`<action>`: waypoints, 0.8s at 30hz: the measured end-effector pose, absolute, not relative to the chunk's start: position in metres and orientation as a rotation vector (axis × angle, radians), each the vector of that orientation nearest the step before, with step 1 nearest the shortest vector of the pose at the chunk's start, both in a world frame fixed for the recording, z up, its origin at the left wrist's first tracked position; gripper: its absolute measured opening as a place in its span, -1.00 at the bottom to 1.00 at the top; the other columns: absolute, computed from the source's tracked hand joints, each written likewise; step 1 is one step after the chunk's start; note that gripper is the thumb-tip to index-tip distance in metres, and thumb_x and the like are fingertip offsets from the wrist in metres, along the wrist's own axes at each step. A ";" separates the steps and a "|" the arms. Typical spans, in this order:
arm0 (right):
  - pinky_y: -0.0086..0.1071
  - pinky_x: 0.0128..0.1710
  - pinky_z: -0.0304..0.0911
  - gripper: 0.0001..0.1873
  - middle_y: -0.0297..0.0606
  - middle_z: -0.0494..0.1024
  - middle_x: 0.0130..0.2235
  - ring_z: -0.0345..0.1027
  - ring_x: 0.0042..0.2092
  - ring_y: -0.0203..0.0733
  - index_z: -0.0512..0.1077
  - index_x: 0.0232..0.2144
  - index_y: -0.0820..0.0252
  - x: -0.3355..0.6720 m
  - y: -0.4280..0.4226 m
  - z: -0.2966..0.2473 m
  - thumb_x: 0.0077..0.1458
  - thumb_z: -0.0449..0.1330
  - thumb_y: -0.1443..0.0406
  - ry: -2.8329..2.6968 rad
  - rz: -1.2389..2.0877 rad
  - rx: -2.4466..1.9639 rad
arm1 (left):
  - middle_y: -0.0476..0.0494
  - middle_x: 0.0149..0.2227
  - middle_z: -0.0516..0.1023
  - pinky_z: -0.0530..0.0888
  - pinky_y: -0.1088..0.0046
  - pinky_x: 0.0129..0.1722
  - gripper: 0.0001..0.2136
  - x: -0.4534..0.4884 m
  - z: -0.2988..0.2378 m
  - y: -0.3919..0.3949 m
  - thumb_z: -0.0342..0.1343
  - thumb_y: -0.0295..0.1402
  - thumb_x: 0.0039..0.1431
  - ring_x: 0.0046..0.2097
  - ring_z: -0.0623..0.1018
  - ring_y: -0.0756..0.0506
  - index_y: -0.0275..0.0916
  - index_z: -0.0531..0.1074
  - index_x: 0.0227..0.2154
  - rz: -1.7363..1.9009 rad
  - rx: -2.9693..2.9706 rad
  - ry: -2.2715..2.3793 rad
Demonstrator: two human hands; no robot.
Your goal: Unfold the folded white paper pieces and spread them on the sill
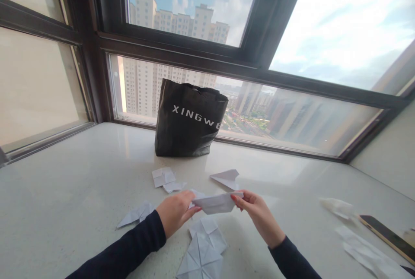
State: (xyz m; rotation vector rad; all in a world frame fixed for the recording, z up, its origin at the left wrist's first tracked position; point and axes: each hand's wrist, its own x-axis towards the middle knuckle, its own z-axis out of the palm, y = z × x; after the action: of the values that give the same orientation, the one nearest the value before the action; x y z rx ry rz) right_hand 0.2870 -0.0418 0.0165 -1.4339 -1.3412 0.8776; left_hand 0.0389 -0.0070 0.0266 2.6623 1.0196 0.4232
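Both my hands hold one folded white paper piece point(216, 202) just above the pale stone sill point(81, 184). My left hand point(177, 211) pinches its left end with closed fingers. At the paper's right end, my right hand point(256, 210) pinches it between thumb and fingertips. Other folded white papers lie around: one creased sheet point(201, 258) and another point(209, 230) right below my hands, a small winged shape point(136, 214) to the left, flat folded pieces point(164, 177) behind, and a pointed fold point(226, 178) beyond the held paper.
A black paper bag point(189, 119) with white lettering stands at the back against the window frame point(227, 69). At the right lie crumpled white paper point(337, 207), a long paper strip point(369, 255) and a dark phone point(387, 236). A wall bounds the sill at right.
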 end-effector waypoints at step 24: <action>-0.36 -0.50 0.12 -0.62 -0.29 0.45 -0.59 0.28 -0.51 -0.13 0.46 -0.50 0.22 0.335 -0.028 -0.028 -0.16 0.08 0.03 -1.382 0.273 -1.858 | -0.23 0.19 0.03 -0.18 -0.14 0.09 -0.39 0.047 -0.029 -0.023 -0.24 0.11 0.14 0.19 -0.02 -0.29 -0.22 0.12 0.11 0.466 2.882 0.935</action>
State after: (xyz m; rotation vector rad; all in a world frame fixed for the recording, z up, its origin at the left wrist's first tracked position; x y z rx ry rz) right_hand 0.3348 -0.0281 -0.0279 -1.8581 -1.3818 0.2727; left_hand 0.0471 -0.0232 -0.0294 2.8819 0.9345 0.4662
